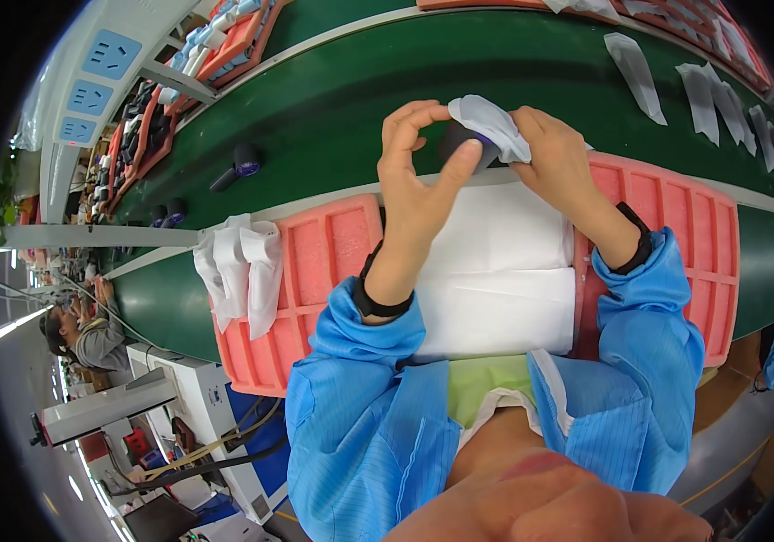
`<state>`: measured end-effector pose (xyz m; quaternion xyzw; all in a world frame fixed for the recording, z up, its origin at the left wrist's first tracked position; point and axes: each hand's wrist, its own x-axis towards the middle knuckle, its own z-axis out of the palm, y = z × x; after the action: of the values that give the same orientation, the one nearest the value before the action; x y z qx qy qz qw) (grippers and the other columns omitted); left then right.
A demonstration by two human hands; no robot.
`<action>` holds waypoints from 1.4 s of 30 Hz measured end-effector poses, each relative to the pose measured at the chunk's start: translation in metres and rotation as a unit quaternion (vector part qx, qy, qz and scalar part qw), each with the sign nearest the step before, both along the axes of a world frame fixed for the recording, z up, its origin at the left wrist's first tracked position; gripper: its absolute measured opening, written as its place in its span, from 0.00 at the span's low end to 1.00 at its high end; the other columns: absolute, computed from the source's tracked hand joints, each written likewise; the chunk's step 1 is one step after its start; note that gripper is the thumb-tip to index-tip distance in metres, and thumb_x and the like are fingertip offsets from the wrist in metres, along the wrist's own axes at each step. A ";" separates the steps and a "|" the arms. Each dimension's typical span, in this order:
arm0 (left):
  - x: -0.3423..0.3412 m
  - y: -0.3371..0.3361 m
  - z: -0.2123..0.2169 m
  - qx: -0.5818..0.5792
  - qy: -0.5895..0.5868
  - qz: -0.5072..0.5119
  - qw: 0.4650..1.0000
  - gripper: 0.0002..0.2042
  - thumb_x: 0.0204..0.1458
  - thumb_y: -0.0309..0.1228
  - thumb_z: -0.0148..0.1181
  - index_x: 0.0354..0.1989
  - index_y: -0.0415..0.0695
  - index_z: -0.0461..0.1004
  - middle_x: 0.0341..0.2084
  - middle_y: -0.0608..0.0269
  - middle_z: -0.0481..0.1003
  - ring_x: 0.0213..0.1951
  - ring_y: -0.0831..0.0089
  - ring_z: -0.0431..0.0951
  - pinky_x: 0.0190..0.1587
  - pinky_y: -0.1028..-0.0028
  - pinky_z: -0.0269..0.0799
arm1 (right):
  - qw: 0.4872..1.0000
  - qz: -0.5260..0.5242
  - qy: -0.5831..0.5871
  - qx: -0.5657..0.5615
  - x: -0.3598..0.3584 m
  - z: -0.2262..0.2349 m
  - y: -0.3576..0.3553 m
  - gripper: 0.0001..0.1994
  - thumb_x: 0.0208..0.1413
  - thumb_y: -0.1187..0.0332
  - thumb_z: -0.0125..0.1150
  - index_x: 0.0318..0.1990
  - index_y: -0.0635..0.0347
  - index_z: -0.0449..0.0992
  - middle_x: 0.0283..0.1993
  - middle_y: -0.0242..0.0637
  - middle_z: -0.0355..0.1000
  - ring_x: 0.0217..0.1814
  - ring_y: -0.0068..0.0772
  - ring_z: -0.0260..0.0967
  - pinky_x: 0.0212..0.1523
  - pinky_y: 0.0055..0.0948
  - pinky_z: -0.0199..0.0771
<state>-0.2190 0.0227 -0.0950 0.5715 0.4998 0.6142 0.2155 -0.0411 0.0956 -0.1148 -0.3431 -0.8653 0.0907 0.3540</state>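
My left hand (pixel 419 172) is closed around the dark round head of what looks like a hair dryer (pixel 459 140), its thumb across the purple-edged end. A thin white pouch (pixel 486 117) covers part of that head. My right hand (pixel 554 163) pinches the pouch at its right side, and its fingers are partly hidden. The rest of the hair dryer is out of sight behind the hands and pouch. Below both hands lie white sheets (pixel 500 298) between pink divided trays. More white pouches (pixel 238 266) hang over the left tray.
Pink trays (pixel 324 244) (pixel 712 244) flank the sheets. Beyond runs a green conveyor belt (pixel 333 99) carrying another dark hair dryer (pixel 245 161) and several white pouches (pixel 635 77). A grey metal post with blue sockets (pixel 111 54) stands at left. Another person (pixel 89 334) sits farther left.
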 end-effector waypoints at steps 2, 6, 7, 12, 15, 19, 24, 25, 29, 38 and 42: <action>0.007 0.001 -0.005 0.015 0.007 0.016 1.000 0.19 0.39 0.29 0.69 0.43 0.43 0.75 0.46 0.60 0.68 0.49 0.67 0.69 0.48 0.71 0.62 | 0.999 0.010 -0.002 0.043 -0.003 0.001 -0.003 0.20 0.35 0.77 0.66 0.41 0.61 0.71 0.34 0.41 0.70 0.37 0.48 0.70 0.34 0.39 0.70; 0.011 0.003 -0.017 0.061 0.033 0.054 0.996 0.15 0.38 0.31 0.72 0.36 0.44 0.77 0.42 0.61 0.68 0.46 0.68 0.68 0.45 0.72 0.62 | 0.999 0.012 -0.003 0.049 -0.005 -0.002 -0.006 0.19 0.36 0.76 0.65 0.40 0.61 0.70 0.33 0.42 0.70 0.36 0.51 0.70 0.33 0.41 0.70; 0.011 0.003 -0.018 0.073 0.045 0.062 0.994 0.14 0.38 0.30 0.73 0.34 0.44 0.78 0.41 0.62 0.68 0.45 0.69 0.68 0.44 0.72 0.62 | 0.999 0.010 -0.004 0.043 -0.006 -0.002 -0.007 0.19 0.37 0.76 0.65 0.41 0.61 0.70 0.33 0.43 0.70 0.35 0.51 0.70 0.33 0.42 0.69; 0.012 -0.005 -0.017 0.101 0.165 0.131 0.972 0.09 0.39 0.29 0.72 0.27 0.45 0.77 0.39 0.63 0.66 0.40 0.71 0.67 0.39 0.74 0.61 | 0.996 -0.041 -0.015 -0.072 -0.004 -0.006 -0.007 0.18 0.39 0.74 0.65 0.41 0.62 0.69 0.32 0.46 0.70 0.34 0.52 0.70 0.33 0.43 0.69; 0.006 0.000 -0.014 0.044 0.098 0.109 0.988 0.08 0.44 0.27 0.69 0.30 0.42 0.77 0.39 0.65 0.68 0.36 0.76 0.66 0.36 0.78 0.61 | 0.997 -0.025 -0.019 -0.072 0.000 -0.006 -0.001 0.18 0.41 0.72 0.66 0.41 0.63 0.69 0.33 0.48 0.71 0.34 0.53 0.71 0.33 0.43 0.69; -0.001 0.009 -0.018 -0.064 -0.180 0.003 0.982 0.07 0.50 0.25 0.65 0.33 0.39 0.74 0.34 0.67 0.70 0.32 0.81 0.66 0.34 0.81 0.61 | 0.985 0.057 -0.043 -0.154 -0.001 -0.004 -0.005 0.17 0.43 0.70 0.67 0.40 0.64 0.68 0.34 0.49 0.72 0.35 0.53 0.72 0.32 0.40 0.70; 0.004 0.007 -0.021 0.009 -0.098 0.030 0.995 0.05 0.55 0.25 0.60 0.36 0.38 0.72 0.29 0.69 0.72 0.29 0.84 0.67 0.32 0.84 0.61 | 0.973 0.030 -0.044 -0.224 -0.003 -0.005 -0.003 0.18 0.45 0.68 0.68 0.42 0.65 0.69 0.34 0.51 0.73 0.35 0.52 0.72 0.33 0.38 0.70; 0.005 0.006 -0.020 0.008 -0.098 0.030 0.995 0.05 0.55 0.25 0.60 0.36 0.38 0.72 0.29 0.69 0.72 0.29 0.84 0.67 0.32 0.84 0.61 | 0.976 0.037 -0.039 -0.212 -0.003 -0.008 -0.003 0.19 0.45 0.67 0.68 0.43 0.65 0.69 0.34 0.51 0.73 0.35 0.52 0.72 0.32 0.38 0.70; 0.009 0.003 -0.015 0.009 -0.128 0.038 0.991 0.08 0.49 0.25 0.66 0.33 0.41 0.73 0.27 0.70 0.74 0.28 0.83 0.67 0.29 0.83 0.62 | 0.981 0.041 -0.040 -0.188 -0.002 -0.009 -0.006 0.20 0.46 0.67 0.68 0.45 0.65 0.70 0.33 0.50 0.74 0.35 0.51 0.73 0.32 0.37 0.70; 0.014 -0.003 -0.009 0.070 0.139 0.070 0.985 0.16 0.40 0.21 0.71 0.38 0.41 0.72 0.26 0.71 0.78 0.24 0.87 0.61 0.26 0.84 0.56 | 0.973 0.036 -0.005 -0.227 -0.003 -0.005 -0.004 0.16 0.48 0.64 0.66 0.40 0.64 0.70 0.33 0.48 0.75 0.34 0.48 0.74 0.33 0.38 0.71; 0.012 -0.004 -0.005 0.014 0.152 0.104 0.983 0.17 0.39 0.22 0.71 0.38 0.42 0.72 0.26 0.71 0.79 0.24 0.85 0.63 0.25 0.83 0.57 | 0.954 0.078 0.056 -0.285 0.003 -0.006 0.000 0.18 0.48 0.65 0.67 0.43 0.65 0.72 0.34 0.46 0.75 0.34 0.44 0.74 0.35 0.35 0.72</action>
<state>-0.2070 0.0187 -0.0996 0.6059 0.5747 0.5463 0.0638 -0.0384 0.0956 -0.1207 -0.3558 -0.8062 0.3802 0.2809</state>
